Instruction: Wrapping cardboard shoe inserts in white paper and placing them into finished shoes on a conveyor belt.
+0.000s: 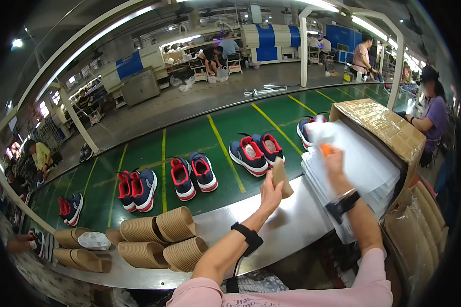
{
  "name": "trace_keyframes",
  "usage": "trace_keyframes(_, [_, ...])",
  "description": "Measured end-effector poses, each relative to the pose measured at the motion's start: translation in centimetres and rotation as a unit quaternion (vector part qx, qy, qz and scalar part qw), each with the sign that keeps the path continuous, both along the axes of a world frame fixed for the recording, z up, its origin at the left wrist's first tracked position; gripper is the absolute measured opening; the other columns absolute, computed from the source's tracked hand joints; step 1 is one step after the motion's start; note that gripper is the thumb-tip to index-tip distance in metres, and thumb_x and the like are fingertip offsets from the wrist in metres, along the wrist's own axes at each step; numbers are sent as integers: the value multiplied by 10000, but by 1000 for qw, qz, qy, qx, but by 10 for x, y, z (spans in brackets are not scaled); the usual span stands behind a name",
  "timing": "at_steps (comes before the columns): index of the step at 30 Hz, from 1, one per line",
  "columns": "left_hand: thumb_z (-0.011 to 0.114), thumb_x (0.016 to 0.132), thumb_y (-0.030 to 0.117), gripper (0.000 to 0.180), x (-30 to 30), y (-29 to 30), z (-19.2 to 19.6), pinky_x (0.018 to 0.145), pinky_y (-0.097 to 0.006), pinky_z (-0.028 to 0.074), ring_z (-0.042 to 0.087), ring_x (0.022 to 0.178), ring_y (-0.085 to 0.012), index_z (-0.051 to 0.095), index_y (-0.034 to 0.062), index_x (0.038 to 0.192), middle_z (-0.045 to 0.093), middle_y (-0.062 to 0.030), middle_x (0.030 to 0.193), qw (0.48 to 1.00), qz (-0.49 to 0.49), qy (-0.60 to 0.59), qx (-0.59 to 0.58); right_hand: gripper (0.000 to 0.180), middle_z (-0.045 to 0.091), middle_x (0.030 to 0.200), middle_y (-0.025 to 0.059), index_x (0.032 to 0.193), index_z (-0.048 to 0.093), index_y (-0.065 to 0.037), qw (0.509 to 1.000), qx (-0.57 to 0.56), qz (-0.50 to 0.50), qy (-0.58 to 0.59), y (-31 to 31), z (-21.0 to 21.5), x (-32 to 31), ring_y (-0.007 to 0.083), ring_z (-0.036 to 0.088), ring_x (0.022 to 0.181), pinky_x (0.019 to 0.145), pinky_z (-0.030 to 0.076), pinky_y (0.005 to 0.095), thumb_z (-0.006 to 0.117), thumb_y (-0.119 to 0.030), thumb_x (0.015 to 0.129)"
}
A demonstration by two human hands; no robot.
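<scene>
My left hand [270, 195] grips a curved brown cardboard shoe insert [280, 179] upright, just in front of a navy, red and white pair of sneakers [254, 155] on the green belt. Over a stack of white paper sheets [366, 161], my right hand [334, 159] is blurred, with orange covers on its fingertips. Its fingers are closed at a crumpled white piece of paper [322, 134]. Part of another sneaker [304, 134] shows behind that paper.
Nested brown inserts [140, 229] line the metal ledge [225, 217] at left. More sneaker pairs [193, 175] stand on the green conveyor belt [189, 138]. An open cardboard box [384, 120] borders the paper at right. A person in purple [434, 115] sits beyond.
</scene>
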State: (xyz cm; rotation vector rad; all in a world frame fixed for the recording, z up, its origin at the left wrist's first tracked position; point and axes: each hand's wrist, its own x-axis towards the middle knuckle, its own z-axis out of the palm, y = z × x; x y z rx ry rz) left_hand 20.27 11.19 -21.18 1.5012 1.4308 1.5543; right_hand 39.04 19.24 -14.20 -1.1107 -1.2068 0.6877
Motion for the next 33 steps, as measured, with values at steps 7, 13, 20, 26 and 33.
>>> trace_keyframes(7, [599, 824, 115, 582, -22, -15, 38, 955, -347, 389, 480, 1158, -240, 355, 1, 1340, 492, -138, 1274, 975, -103, 47, 193, 488, 452, 1315, 193, 1254, 516, -65, 874, 344, 151, -308, -85, 46, -101, 300, 441, 1212, 948, 390, 348, 677, -109, 796])
trace_keyframes(13, [552, 825, 70, 455, -34, -37, 89, 959, -353, 380, 481, 1145, -281, 434, -26, 1255, 494, -169, 1243, 968, -246, 17, 53, 514, 470, 997, 106, 1117, 515, -99, 875, 220, 314, -295, -65, 89, -81, 286, 512, 967, 853, 434, 354, 782, -207, 692])
trace_keyframes(20, [545, 784, -22, 174, -34, -51, 84, 757, -332, 481, 620, 774, -242, 584, -61, 949, 639, -132, 818, 975, -184, 117, 34, 386, 504, 989, 120, 1094, 536, -80, 909, 254, 240, -229, -69, 71, -91, 282, 546, 919, 800, 451, 350, 720, -168, 765])
trace_keyframes(26, [509, 788, -59, 267, -33, -68, 85, 736, -327, 493, 638, 751, -228, 526, -65, 1054, 651, -174, 848, 985, -166, -48, 10, 383, 506, 1249, 94, 1288, 470, -72, 927, 249, 234, -152, -64, 30, -108, 241, 522, 1083, 969, 362, 318, 364, -297, 996])
trace_keyframes(33, [530, 777, -31, 288, -74, -92, 70, 581, -269, 471, 572, 632, -128, 567, -32, 1063, 634, -83, 748, 996, 70, -30, -44, 372, 601, 1009, 64, 1160, 564, -46, 955, 115, 270, 35, -96, -47, -143, 149, 569, 838, 702, 450, 251, 650, -159, 816])
